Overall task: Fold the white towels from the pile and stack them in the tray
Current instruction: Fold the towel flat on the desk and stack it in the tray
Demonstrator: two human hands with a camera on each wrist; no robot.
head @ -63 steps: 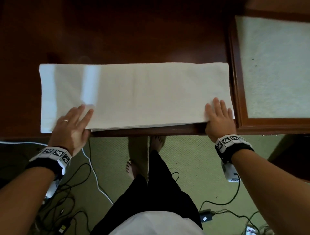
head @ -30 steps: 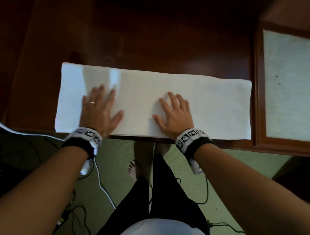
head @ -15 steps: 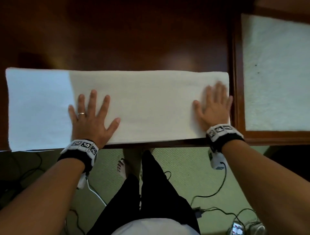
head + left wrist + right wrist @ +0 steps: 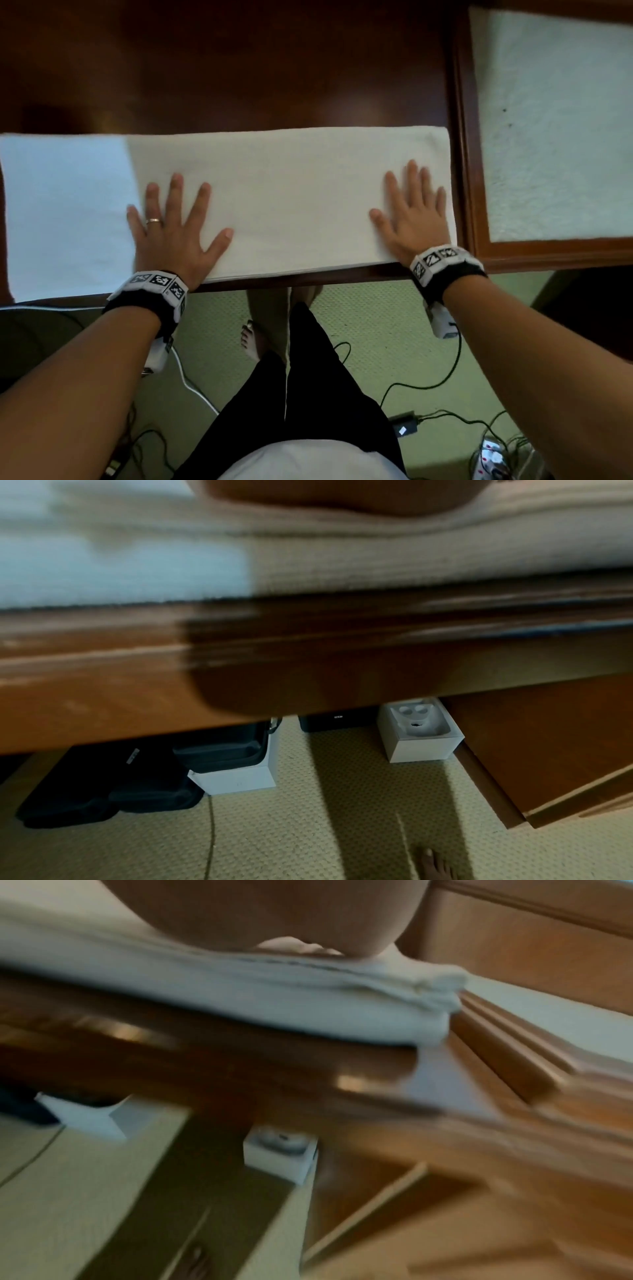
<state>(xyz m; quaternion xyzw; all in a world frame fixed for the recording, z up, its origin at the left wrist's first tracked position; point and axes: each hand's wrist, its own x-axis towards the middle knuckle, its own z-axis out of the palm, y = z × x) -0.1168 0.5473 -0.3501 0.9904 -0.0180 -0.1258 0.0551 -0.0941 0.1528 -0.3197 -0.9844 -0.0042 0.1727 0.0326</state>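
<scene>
A white towel (image 4: 291, 195), folded into a long strip, lies flat along the front edge of the dark wooden table (image 4: 222, 68). My left hand (image 4: 174, 226) presses flat on it left of the middle, fingers spread. At the towel's right end my right hand (image 4: 414, 209) lies flat too, close to the tray. The wooden tray (image 4: 469, 171) stands at the right with a white towel (image 4: 561, 130) inside. In the left wrist view the towel's layered edge (image 4: 308, 561) shows under my palm; the right wrist view shows its right corner (image 4: 428, 999), blurred.
The table's front edge (image 4: 308, 279) runs just under my wrists. Below it are green carpet, cables (image 4: 428, 383), a power adapter (image 4: 404, 426) and my bare foot (image 4: 251, 339). Under the table stand white boxes (image 4: 421, 734) and black cases (image 4: 103, 785).
My right hand slid from the towel's middle to its right end while the left stayed pressing flat. Over the last half second both hands barely moved.
</scene>
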